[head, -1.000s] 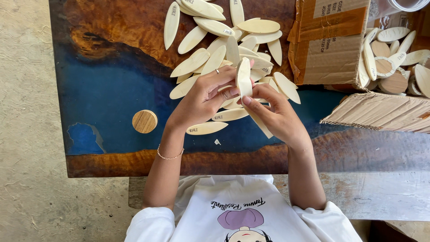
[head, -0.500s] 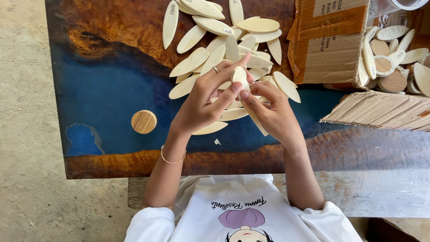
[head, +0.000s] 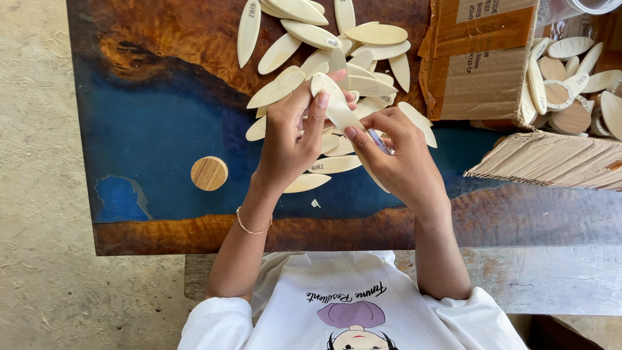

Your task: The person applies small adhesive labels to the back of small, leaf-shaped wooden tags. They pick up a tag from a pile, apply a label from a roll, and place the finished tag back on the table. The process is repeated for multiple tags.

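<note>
Leaf-shaped wooden blank [head: 337, 107]: pale, flat, pointed at both ends, held above the blue-and-brown resin table [head: 155, 129], over the loose pile of like blanks [head: 337, 39].

My left hand [head: 288, 139] pinches the blank's upper end between thumb and fingertips. My right hand [head: 398, 162] closes on its lower part from the other side; a small dark-tipped thing, perhaps a pen, shows between those fingers, but I cannot tell for sure. The two hands are close together, both clamped on the one piece.

Judgement: step in hand is handling or inspecting a single blank picked from the pile; several in the pile carry small dark marks. Next move would call for a steady left-hand grip while the right works.

Nearby: round wooden disc [head: 208, 173] lying well apart to the left; cardboard box [head: 479, 58] to the right, more wooden pieces [head: 570, 78] beyond it.
</note>
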